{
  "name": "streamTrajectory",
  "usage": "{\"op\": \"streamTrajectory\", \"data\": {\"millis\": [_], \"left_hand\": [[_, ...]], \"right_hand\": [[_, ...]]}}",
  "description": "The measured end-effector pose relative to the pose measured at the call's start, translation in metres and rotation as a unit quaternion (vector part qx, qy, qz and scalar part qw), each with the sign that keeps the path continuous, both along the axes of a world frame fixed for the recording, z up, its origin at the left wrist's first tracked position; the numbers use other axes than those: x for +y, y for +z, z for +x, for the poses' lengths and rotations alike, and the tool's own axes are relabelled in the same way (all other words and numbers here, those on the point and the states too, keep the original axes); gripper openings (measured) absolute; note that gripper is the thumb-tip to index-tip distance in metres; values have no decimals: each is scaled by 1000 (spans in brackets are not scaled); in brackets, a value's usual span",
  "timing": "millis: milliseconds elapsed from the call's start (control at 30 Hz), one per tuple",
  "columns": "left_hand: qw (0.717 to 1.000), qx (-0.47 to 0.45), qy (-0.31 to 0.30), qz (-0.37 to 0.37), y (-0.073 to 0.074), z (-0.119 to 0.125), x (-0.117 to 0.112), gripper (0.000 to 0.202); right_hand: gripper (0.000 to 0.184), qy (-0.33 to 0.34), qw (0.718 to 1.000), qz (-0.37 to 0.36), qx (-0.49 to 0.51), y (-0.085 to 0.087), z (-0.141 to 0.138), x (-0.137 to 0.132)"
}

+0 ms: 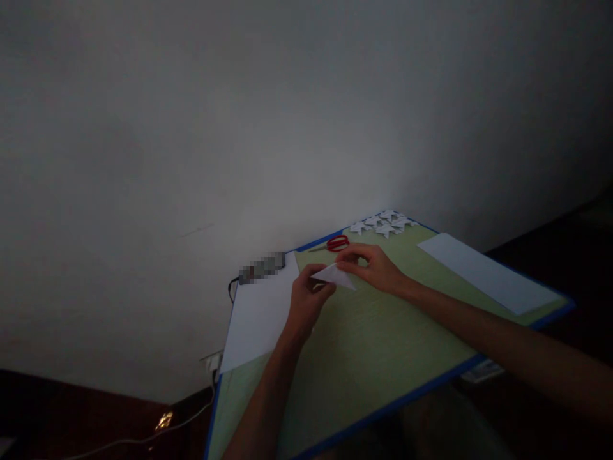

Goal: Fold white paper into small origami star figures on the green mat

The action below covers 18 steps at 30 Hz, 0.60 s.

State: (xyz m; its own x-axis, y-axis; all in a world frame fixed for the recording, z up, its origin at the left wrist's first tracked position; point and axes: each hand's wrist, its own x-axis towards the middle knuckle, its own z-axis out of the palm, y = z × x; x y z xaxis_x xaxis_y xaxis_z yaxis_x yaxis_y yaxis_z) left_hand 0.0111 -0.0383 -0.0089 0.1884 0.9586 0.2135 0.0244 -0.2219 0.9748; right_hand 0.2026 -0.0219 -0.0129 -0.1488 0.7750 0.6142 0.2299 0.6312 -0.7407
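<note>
A small folded piece of white paper (335, 276) with pointed corners is held up above the table between both hands. My left hand (309, 297) pinches its left side between thumb and fingers. At its upper edge, the thumb and fingertips of my right hand (372, 265) close on the paper. Just beyond the hands lie scissors with red handles (338, 243), their blades toward the left. Several folded white paper stars (385, 225) are gathered at the table's far corner.
The table (383, 345) has a pale green top and blue edging, against a grey wall. A white sheet (261, 319) lies at left, a white paper strip (488, 271) at right. A blurred-out device (262, 268) with a cable stands at the far left edge.
</note>
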Motion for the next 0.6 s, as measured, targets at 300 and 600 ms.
{"op": "streamTrajectory", "data": {"millis": [300, 600], "left_hand": [[998, 55, 30, 30, -2, -2, 2, 30], [998, 46, 34, 34, 5, 0, -4, 27]], "right_hand": [[15, 3, 1000, 1, -6, 0, 0, -1], [16, 7, 1000, -3, -12, 1, 0, -1]]}}
